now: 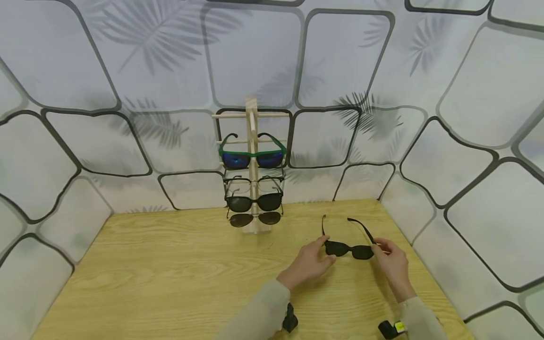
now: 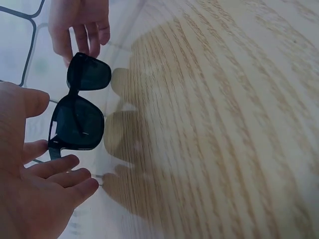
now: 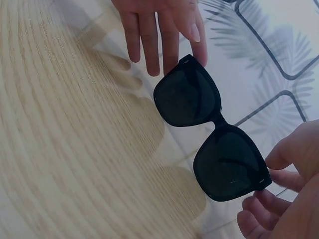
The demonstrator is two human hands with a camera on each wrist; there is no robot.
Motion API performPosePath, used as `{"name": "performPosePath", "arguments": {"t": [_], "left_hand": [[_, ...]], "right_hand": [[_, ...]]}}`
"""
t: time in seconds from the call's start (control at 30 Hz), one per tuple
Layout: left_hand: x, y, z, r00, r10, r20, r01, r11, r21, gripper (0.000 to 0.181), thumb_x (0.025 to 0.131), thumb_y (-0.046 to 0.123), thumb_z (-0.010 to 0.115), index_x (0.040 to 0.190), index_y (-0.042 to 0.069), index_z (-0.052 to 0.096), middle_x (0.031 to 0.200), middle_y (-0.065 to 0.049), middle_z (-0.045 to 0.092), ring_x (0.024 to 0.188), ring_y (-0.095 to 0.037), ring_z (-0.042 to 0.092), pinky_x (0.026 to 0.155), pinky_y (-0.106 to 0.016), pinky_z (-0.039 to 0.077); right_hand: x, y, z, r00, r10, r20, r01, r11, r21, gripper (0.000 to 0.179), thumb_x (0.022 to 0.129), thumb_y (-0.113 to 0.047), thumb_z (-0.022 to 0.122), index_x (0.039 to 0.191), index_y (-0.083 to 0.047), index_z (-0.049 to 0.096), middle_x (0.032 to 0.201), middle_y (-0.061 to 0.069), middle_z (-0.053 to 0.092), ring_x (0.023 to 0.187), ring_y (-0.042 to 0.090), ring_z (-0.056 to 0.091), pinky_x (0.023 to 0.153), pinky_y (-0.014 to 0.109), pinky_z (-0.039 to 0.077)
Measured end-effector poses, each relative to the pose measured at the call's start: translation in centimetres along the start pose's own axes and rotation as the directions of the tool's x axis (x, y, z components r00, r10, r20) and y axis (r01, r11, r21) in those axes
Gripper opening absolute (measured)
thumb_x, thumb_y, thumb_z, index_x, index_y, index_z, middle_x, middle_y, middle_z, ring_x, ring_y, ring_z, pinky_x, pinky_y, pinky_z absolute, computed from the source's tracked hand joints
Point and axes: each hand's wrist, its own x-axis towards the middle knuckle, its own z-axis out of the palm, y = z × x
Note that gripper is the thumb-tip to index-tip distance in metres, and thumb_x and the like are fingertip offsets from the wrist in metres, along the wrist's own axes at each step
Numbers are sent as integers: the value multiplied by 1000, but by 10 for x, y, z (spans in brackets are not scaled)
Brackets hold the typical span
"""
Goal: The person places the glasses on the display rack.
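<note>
A pair of black sunglasses (image 1: 349, 250) with dark lenses is held just above the wooden table, its temples unfolded and pointing away from me. At the right hinge, my right hand (image 1: 392, 265) pinches the frame between thumb and fingers, as the right wrist view also shows. My left hand (image 1: 309, 264) is at the opposite hinge. Its index finger touches the corner of the frame (image 2: 79, 122), while the thumb stands apart and the other fingers are extended. Where the temples join the frame is partly covered by fingers.
A wooden display stand (image 1: 252, 127) rises at the back of the table (image 1: 170, 274). On it hang green-framed sunglasses (image 1: 254, 159), clear-lens glasses (image 1: 238, 185), black sunglasses (image 1: 255, 203) and thin-framed sunglasses (image 1: 269, 217). Patterned panels (image 1: 476, 189) enclose the back and sides.
</note>
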Motion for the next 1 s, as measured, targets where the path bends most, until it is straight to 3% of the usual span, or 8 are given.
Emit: {"name": "performPosePath", "arguments": {"t": [0.07, 0.3, 0.7, 0.93, 1.0], "left_hand": [[1, 1, 0, 1000, -9, 1, 9, 1000, 3, 66, 108, 42, 59, 164, 13, 39, 160, -14, 52, 146, -32, 52, 118, -48, 47], [3, 7, -2, 999, -32, -2, 32, 999, -10, 62, 107, 40, 60, 161, 13, 45, 155, -12, 57, 136, -28, 62, 109, -42, 54], [0, 13, -7, 998, -48, -44, 43, 994, -104, 55, 107, 37, 61, 158, 19, 49, 154, -9, 59, 136, -26, 62, 102, -39, 58], [0, 24, -17, 990, 30, -136, -46, 992, -119, 48, 109, 32, 59, 155, 17, 54, 147, -9, 65, 127, -23, 67, 96, -33, 60], [-1, 27, -20, 986, 53, -158, -71, 991, -110, 47, 110, 32, 58, 154, 17, 55, 146, -9, 65, 125, -22, 68, 95, -30, 60]], "right_hand": [[-1, 0, 0, 999, 11, 31, -11, 1000, 10, 42, 107, -27, 57, 142, -4, 63, 137, 29, 64, 114, 32, 64, 71, 21, 49], [-1, 1, 0, 996, 44, 78, -48, 997, 59, 46, 109, -31, 55, 147, -6, 60, 137, 27, 66, 87, 9, 65, 66, 23, 50], [-6, -6, -3, 999, 12, 39, -15, 997, 82, 44, 108, -29, 56, 144, -4, 62, 132, 25, 68, 81, 10, 64, 66, 22, 52], [-9, -19, -8, 998, -44, -45, 50, 990, 128, 38, 108, -27, 58, 139, -7, 67, 126, 21, 73, 80, 1, 64, 70, 22, 57], [-9, -22, -11, 997, -56, -58, 64, 987, 148, 37, 108, -28, 58, 138, -8, 68, 113, 3, 77, 81, -3, 63, 71, 21, 58]]}}
